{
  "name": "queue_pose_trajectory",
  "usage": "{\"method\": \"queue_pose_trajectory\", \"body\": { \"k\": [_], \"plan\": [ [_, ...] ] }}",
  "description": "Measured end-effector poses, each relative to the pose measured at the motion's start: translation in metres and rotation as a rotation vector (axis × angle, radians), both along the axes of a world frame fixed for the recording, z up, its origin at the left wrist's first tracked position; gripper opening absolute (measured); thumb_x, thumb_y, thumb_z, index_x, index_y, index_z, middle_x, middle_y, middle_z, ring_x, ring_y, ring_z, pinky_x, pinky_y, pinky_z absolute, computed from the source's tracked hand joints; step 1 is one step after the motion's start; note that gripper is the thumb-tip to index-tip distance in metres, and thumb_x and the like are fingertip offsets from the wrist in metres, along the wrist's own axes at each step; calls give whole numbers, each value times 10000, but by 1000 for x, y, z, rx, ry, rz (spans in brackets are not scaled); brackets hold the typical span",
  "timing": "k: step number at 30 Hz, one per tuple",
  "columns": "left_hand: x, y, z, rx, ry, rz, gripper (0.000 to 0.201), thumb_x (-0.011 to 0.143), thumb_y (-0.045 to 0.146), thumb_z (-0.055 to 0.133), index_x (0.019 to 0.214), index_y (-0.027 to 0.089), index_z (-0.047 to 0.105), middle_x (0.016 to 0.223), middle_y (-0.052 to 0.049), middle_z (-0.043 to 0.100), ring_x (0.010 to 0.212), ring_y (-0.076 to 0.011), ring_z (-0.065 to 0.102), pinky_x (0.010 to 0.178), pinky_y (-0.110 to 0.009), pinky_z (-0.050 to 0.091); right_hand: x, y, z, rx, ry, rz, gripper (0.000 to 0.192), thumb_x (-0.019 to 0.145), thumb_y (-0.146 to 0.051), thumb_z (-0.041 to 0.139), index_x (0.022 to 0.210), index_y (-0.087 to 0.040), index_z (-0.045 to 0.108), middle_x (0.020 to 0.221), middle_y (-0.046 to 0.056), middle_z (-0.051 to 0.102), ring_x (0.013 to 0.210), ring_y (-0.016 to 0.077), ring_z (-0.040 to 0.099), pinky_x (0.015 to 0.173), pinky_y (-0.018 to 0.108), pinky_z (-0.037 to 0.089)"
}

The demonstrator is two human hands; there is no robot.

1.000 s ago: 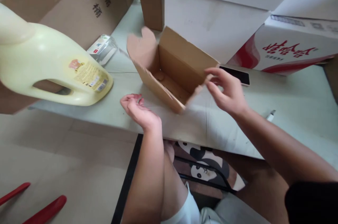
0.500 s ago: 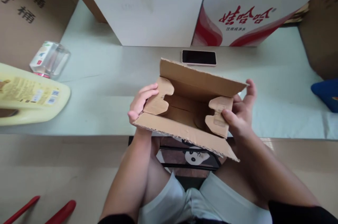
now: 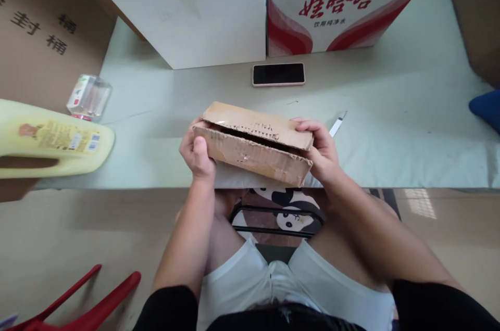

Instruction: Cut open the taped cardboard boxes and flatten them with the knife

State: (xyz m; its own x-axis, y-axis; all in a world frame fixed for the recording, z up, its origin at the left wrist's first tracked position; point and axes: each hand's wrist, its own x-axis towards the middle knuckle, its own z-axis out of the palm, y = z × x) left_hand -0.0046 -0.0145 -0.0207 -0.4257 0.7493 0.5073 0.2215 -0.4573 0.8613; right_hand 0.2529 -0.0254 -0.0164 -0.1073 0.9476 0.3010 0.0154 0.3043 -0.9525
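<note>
A small brown cardboard box [image 3: 253,144] sits at the near edge of the pale green table [image 3: 390,128], its top flap folded down almost flat. My left hand [image 3: 196,151] grips the box's left end, thumb on the front face. My right hand [image 3: 321,150] holds the right end, fingers over the top flap. A narrow dark gap shows under the flap's front edge.
A black phone [image 3: 278,74] lies behind the box. A pen [image 3: 336,124] lies by my right hand. A yellow jug [image 3: 50,137] and a clear bottle [image 3: 89,97] lie at left. Big white, red-printed and brown cartons stand at the back. A blue thing [image 3: 486,107] is at right.
The box was open on the table a second ago, then in both hands with side flaps folded in. Now the top flap is down and both hands clasp its ends.
</note>
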Motion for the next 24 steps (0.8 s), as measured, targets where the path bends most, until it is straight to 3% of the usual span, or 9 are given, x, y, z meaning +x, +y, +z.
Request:
{"method": "queue_pose_trajectory", "body": {
  "k": [3,8,13,16,24],
  "plan": [
    [4,10,2,-53,5,-46,402,820,576,633,959,205,698,1031,-81,707,1033,-255,672,980,-418,508,4,3,-2,7,48,-45,359,856,-617,599,1033,-308,558,1142,80,633,1180,274,609,1037,476,485],
    [11,30,5,-43,6,-149,525,755,582,682,1177,274,634,1172,-72,675,1138,-269,651,1073,-468,473,10,6,-11,2,68,-74,459,808,-690,515,1057,-304,528,1189,85,607,1188,299,595,1039,501,478],
    [7,32,-1,-2,98,-172,346,822,463,602,1044,249,759,1218,-60,682,1260,-291,599,1179,-494,388,12,4,-7,41,64,-96,401,827,-676,504,978,-306,532,1144,72,620,1093,283,616,969,487,503],
    [4,29,-3,-28,110,-172,343,834,445,568,1015,243,777,1204,-58,691,1272,-297,590,1195,-509,366,10,3,-2,38,27,-115,349,815,-617,573,951,-301,513,1114,67,621,1050,274,617,929,476,508],
    [2,27,-4,-116,79,-174,337,835,427,545,1005,231,760,1183,-67,663,1308,-310,555,1215,-516,339,9,2,0,2,-28,-149,346,797,-606,542,951,-300,495,1116,88,606,1081,309,604,934,517,495]
  ]
}}
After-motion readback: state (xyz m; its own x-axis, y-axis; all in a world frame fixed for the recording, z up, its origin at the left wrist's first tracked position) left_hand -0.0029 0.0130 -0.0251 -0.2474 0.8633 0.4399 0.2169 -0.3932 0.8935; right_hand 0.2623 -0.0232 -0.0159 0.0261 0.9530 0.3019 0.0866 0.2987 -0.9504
